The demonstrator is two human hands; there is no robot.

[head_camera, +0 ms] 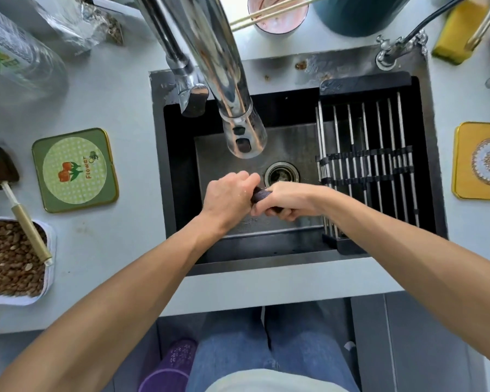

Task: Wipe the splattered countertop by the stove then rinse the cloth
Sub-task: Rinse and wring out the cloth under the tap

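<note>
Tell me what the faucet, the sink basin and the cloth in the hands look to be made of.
Faucet: polished metal, likely chrome or steel; it mirrors the room.
Sink basin: brushed metal, probably stainless steel; dull grey sheen.
Cloth: dark, matte, seemingly textile; twisted between left hand and right hand, mostly hidden.

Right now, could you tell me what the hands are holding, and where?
Both hands grip a dark cloth, twisted up over the sink: left hand on one end, right hand on the other.

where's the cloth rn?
In the head view the dark cloth is gripped between the left hand and right hand, over the sink basin, just in front of the drain and below the faucet.
</note>
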